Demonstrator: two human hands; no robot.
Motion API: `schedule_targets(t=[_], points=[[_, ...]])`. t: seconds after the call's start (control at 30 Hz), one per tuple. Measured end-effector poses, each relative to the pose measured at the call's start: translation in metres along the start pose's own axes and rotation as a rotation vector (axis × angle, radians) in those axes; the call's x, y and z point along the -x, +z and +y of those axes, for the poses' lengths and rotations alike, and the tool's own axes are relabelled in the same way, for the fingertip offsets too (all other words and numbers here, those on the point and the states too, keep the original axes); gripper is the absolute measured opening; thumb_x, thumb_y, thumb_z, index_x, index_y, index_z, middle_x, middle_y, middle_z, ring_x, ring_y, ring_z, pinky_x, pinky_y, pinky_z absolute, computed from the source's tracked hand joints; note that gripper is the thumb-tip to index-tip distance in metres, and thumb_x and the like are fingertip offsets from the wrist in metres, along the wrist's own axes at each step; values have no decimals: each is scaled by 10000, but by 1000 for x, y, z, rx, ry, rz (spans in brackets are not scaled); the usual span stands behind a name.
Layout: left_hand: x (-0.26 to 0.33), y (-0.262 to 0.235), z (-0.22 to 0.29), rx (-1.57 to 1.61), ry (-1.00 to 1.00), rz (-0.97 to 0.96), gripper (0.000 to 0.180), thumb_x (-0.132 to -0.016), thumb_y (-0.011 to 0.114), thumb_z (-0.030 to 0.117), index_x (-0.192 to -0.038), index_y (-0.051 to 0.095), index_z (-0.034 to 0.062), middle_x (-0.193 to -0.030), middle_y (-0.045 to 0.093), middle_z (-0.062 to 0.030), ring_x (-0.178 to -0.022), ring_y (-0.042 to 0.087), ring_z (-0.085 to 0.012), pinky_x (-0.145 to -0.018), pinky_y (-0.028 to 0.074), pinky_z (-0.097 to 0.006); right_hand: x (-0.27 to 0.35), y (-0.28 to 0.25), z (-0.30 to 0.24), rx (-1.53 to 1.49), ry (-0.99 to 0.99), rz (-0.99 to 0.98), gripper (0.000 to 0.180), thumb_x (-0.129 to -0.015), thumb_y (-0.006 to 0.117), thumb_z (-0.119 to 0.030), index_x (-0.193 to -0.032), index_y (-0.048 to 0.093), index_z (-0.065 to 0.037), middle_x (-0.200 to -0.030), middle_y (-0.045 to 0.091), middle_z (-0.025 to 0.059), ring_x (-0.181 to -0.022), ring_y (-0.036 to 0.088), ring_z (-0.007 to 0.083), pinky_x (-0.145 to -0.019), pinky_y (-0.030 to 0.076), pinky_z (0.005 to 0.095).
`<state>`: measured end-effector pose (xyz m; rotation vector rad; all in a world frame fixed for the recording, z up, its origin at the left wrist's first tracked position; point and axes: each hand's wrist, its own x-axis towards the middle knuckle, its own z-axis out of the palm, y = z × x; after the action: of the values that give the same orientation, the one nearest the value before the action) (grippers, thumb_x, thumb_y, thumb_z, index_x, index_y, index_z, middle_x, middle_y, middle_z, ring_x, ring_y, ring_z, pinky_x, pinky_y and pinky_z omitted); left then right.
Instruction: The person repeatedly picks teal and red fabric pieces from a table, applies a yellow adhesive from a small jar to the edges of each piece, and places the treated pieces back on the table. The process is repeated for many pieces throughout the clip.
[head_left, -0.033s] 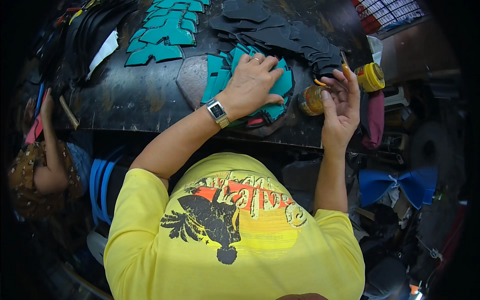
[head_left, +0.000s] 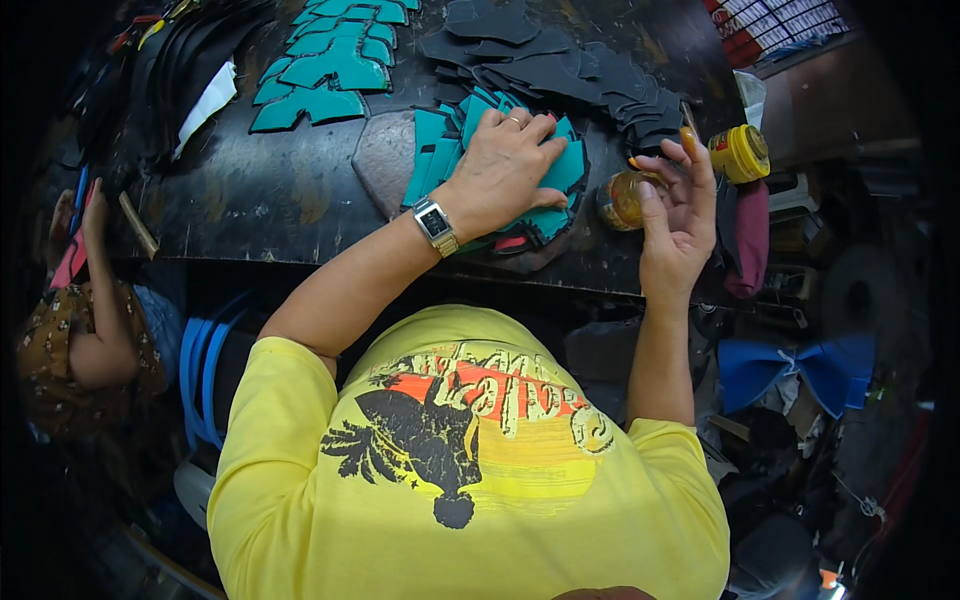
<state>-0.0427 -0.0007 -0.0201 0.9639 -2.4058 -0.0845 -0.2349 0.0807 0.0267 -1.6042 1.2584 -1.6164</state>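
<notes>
- On the table (head_left: 290, 195), we see the teal pile (head_left: 563, 170) resting on a grey slab (head_left: 383, 162).
- Atop the pile, our left hand (head_left: 505, 165) lies palm down, its fingers spread apart.
- Right of the pile, our right hand (head_left: 680, 215) is raised by the jar (head_left: 620, 203), fingers loosely bent; we cannot tell whether they grip it.
- Farther right of the pile, we have a yellow tub (head_left: 741, 153).
- Beyond the pile, we see black pieces (head_left: 585, 75); beyond and left, teal pieces (head_left: 335, 65).

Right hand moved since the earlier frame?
Yes, slightly: it has shifted left, judged against the unmoved yellow jar.
</notes>
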Motion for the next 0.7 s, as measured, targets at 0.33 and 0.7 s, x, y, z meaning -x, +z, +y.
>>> schedule_targets(t=[0.33,0.7], points=[[-10,-13,-6,404,-113,-118,371,-789,820,268,-1066,665,74,-988,657,-79,-994,583,-247,-903,389,-383,-10,12,12,199,-17,-22,785,-893,630,88,-1570,281,-103,-1261,559,116,-1087,600,142,-900,497,274],[6,-41,-10,1315,-361,-230,411,-925,717,119,-1301,594,9,-1049,678,-12,-917,630,-65,-809,542,-242,-13,30,9,-118,6,-38,587,-925,562,92,-1478,437,-62,-1066,624,56,-959,594,102,-874,485,261]])
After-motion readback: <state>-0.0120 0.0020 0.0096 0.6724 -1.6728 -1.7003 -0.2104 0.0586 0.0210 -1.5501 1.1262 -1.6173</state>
